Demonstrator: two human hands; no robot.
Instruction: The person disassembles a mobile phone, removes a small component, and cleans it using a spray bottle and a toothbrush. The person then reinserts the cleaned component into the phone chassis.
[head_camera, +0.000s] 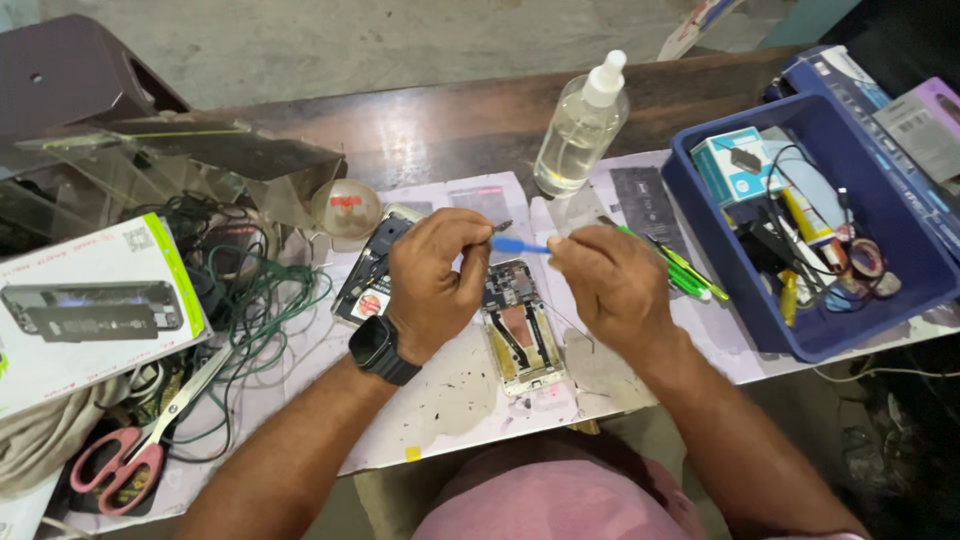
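We note both hands pinching a blue tool: left hand fingers closed at its tip, right hand gripping the handle, above an opened phone lying on the paper-covered surface beside a blue bin.

Off to my far left lie pink-handled scissors beside a tangle of green wire, with a white product box above them. A clear spray bottle stands at the back of the bench. On my right sits a blue plastic bin (crammed with cables and small boxes), green tweezers just beside it.
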